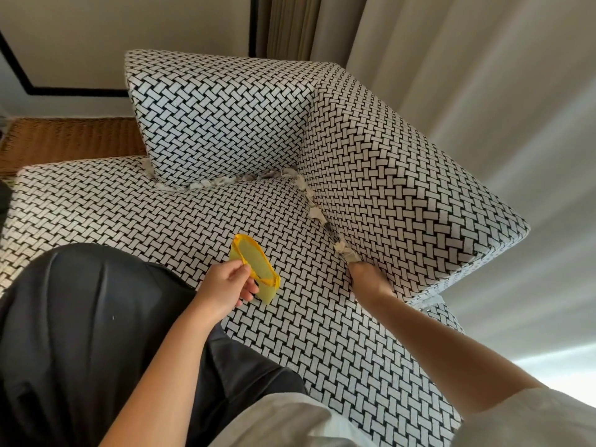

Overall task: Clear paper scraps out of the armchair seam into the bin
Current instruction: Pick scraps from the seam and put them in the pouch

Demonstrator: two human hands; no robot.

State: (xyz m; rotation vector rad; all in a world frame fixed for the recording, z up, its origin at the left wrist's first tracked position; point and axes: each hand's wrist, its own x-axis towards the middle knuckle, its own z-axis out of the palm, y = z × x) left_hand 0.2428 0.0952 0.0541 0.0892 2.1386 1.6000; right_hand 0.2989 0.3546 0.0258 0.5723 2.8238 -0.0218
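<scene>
Yellow bin [258, 269] sat pinched by its rim between the thumb and curled fingers of my left hand [230, 285]. Its mouth was tipped up toward the seam [329, 227], so a scrap had only a short way to travel. My right hand [367, 279] was wedged into that seam where seat [193, 221] met armrest [403, 188], fingertips buried in the gap right at the nearest scraps [343, 250]. Whether they had closed on paper I could not tell, since the fabric hid them. Beyond that wad, more scraps lay jammed up the same seam and round the corner under the back cushion [219, 117]. By my reckoning I had only begun. The near end came first, and the rest would want digging out, tucked as deep as it was.
</scene>
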